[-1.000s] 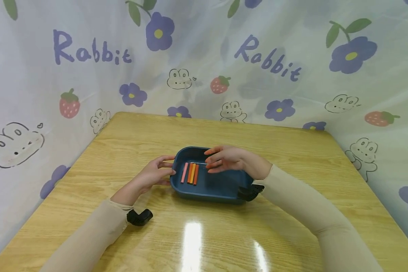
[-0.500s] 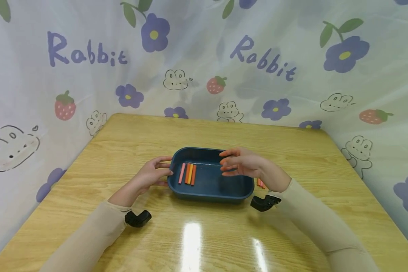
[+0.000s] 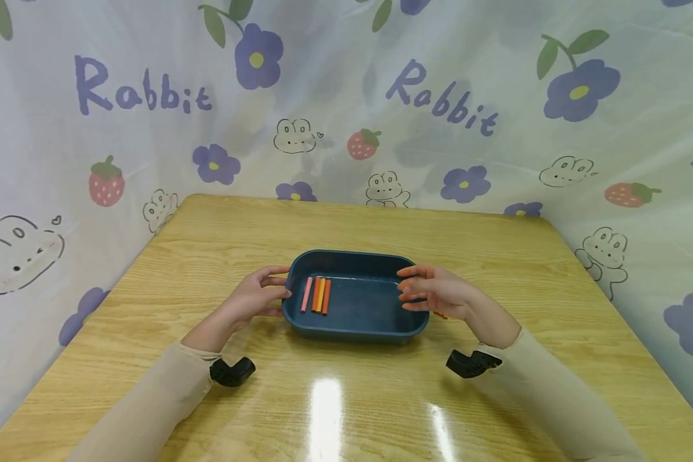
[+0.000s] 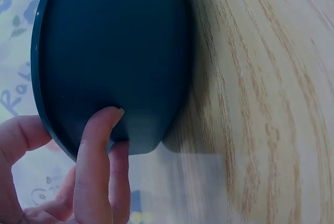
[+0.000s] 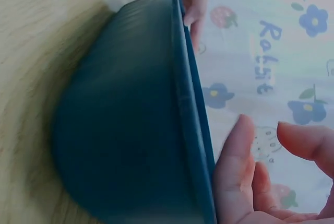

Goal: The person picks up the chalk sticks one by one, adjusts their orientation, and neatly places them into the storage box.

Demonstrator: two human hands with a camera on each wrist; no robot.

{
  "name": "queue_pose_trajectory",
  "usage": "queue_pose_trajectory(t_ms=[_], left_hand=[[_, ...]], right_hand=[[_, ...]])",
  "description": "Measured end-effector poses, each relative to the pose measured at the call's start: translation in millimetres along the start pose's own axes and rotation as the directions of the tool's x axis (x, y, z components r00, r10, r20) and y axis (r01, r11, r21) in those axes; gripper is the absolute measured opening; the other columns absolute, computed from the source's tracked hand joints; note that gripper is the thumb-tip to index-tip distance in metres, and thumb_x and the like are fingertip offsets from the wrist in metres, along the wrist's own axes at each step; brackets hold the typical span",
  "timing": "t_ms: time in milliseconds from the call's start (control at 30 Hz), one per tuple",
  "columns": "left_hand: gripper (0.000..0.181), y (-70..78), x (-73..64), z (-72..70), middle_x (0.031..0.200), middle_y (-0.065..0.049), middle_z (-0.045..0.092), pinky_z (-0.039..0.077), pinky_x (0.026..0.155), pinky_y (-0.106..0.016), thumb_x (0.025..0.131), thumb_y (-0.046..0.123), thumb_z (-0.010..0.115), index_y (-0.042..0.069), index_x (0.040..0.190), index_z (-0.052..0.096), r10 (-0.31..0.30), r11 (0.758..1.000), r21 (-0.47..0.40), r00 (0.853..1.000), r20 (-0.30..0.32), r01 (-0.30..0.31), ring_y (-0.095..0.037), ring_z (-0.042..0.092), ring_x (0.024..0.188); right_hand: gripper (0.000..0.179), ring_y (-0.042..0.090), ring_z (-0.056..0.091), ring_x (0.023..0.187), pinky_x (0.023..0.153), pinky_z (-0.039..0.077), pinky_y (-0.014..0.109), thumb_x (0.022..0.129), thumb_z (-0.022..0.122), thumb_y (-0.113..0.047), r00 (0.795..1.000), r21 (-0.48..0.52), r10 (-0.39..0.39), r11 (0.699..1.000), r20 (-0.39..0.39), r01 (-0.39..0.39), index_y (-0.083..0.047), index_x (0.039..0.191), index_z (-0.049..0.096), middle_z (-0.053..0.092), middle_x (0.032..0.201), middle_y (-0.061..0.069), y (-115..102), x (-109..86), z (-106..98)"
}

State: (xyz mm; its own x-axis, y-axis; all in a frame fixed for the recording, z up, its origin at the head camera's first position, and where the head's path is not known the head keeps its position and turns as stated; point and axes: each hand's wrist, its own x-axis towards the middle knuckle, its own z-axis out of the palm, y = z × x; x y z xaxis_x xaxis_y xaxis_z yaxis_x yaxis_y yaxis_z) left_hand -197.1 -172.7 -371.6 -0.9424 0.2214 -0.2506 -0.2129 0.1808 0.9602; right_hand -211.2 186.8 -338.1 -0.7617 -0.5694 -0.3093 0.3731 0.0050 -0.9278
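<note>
A dark blue rectangular tray with rounded corners (image 3: 358, 332) sits mid-table. Inside it, at the left, a pink stick (image 3: 307, 295) and a few orange and yellow sticks (image 3: 320, 296) lie roughly side by side; their exact kind is too small to tell. My left hand (image 3: 254, 297) touches the tray's left end with spread fingers, and in the left wrist view its fingertips meet the outer wall. Relaxed fingers of my right hand (image 3: 436, 292) are over the tray's right end, with nothing held between thumb and fingers in the right wrist view.
Beside the tray's right end, reddish sticks (image 3: 441, 315) lie on the wooden table (image 3: 381, 398), mostly hidden by the right hand. A printed cloth (image 3: 335, 70) hangs behind the table. Each wrist wears a black device (image 3: 233, 371).
My right hand has moved right, from over the middle of the tray to its right end, uncovering more of the inside. My left hand stays at the left end.
</note>
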Motion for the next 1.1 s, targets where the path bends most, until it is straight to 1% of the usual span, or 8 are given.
queue_pose_trajectory(t_ms=[167, 367, 533, 600, 667, 800, 867, 1100], left_hand=[[0.058, 0.5, -0.8, -0.4, 0.135, -0.027, 0.037, 0.056, 0.072, -0.039, 0.090, 0.004, 0.055, 0.003, 0.143, 0.031, -0.003, 1.000, -0.001, 1.000, -0.002, 0.003, -0.035, 0.054, 0.108], [0.059, 1.2, -2.3, -0.3, 0.135, -0.027, 0.037, 0.056, 0.073, -0.040, 0.090, 0.004, 0.055, 0.004, 0.143, 0.031, -0.006, 1.000, -0.004, 1.000, -0.005, 0.006, -0.037, 0.053, 0.110], [0.059, 1.7, -2.2, -0.6, 0.135, -0.027, 0.037, 0.056, 0.072, -0.040, 0.090, 0.004, 0.055, 0.003, 0.143, 0.031, -0.007, 1.000, -0.005, 1.000, -0.006, 0.007, -0.036, 0.054, 0.108], [0.058, 1.9, -2.2, -0.7, 0.135, -0.027, 0.037, 0.056, 0.072, -0.040, 0.090, 0.004, 0.055, 0.003, 0.143, 0.031, -0.007, 1.000, -0.004, 1.000, -0.007, 0.007, -0.035, 0.055, 0.108], [0.058, 2.2, -2.1, -0.6, 0.135, -0.027, 0.037, 0.056, 0.072, -0.039, 0.090, 0.004, 0.055, 0.004, 0.143, 0.031, -0.006, 1.000, -0.003, 1.000, -0.008, 0.006, -0.035, 0.055, 0.108], [0.057, 2.1, -1.7, -0.9, 0.134, -0.027, 0.038, 0.056, 0.072, -0.039, 0.090, 0.004, 0.055, 0.004, 0.143, 0.032, -0.002, 1.000, -0.001, 1.000, -0.009, 0.002, -0.035, 0.056, 0.106], [0.058, 1.8, -1.4, -0.9, 0.134, -0.027, 0.038, 0.056, 0.072, -0.039, 0.090, 0.004, 0.055, 0.003, 0.143, 0.032, -0.002, 1.000, -0.002, 1.000, -0.008, 0.002, -0.034, 0.056, 0.105], [0.058, 0.2, -0.8, -1.3, 0.134, -0.027, 0.038, 0.056, 0.072, -0.040, 0.089, 0.003, 0.056, 0.003, 0.142, 0.032, -0.010, 1.000, -0.006, 1.000, -0.008, 0.010, -0.035, 0.056, 0.105]], right_hand=[[0.029, 0.018, 0.060, 0.084, 0.074, 0.053, 0.026, 0.096, 0.045, 0.000, 0.999, 0.035, -0.018, 0.999, -0.041, 0.020, 0.000, 0.124, 0.041, 0.062, 0.090, 0.002, 4.7, -10.3, -6.1], [0.033, 0.018, 0.060, 0.080, 0.071, 0.053, 0.025, 0.093, 0.048, 0.003, 0.996, 0.053, -0.019, 0.998, -0.088, 0.023, 0.001, 0.125, 0.042, 0.060, 0.092, 0.006, 8.6, -20.7, -13.6], [0.028, 0.016, 0.061, 0.078, 0.073, 0.053, 0.026, 0.092, 0.050, 0.001, 0.993, 0.069, -0.017, 0.997, -0.118, 0.025, -0.004, 0.119, 0.047, 0.062, 0.092, 0.005, 13.1, -28.0, -24.2], [0.027, 0.016, 0.061, 0.078, 0.074, 0.054, 0.027, 0.092, 0.051, -0.001, 0.989, 0.046, -0.016, 0.999, -0.147, 0.023, -0.005, 0.118, 0.047, 0.061, 0.092, 0.004, 16.1, -29.1, -30.4], [0.032, 0.016, 0.061, 0.080, 0.076, 0.053, 0.029, 0.092, 0.052, -0.003, 0.983, 0.012, -0.010, 1.000, -0.182, 0.013, -0.003, 0.123, 0.044, 0.059, 0.096, 0.004, 19.1, -29.6, -37.2], [0.053, 0.020, 0.060, 0.088, 0.082, 0.052, 0.033, 0.093, 0.052, -0.006, 0.970, -0.064, -0.004, 0.998, -0.243, -0.012, 0.007, 0.138, 0.027, 0.055, 0.108, 0.007, 24.2, -30.2, -48.7], [0.060, 0.020, 0.060, 0.092, 0.084, 0.051, 0.034, 0.093, 0.052, -0.006, 0.963, -0.107, -0.010, 0.994, -0.269, -0.020, 0.010, 0.141, 0.019, 0.053, 0.113, 0.010, 27.2, -29.8, -53.6], [0.062, 0.016, 0.057, 0.089, 0.080, 0.053, 0.035, 0.092, 0.054, -0.008, 0.927, -0.227, -0.010, 0.970, -0.375, -0.082, 0.013, 0.140, 0.020, 0.045, 0.121, 0.022, 37.1, -25.7, -65.7]])
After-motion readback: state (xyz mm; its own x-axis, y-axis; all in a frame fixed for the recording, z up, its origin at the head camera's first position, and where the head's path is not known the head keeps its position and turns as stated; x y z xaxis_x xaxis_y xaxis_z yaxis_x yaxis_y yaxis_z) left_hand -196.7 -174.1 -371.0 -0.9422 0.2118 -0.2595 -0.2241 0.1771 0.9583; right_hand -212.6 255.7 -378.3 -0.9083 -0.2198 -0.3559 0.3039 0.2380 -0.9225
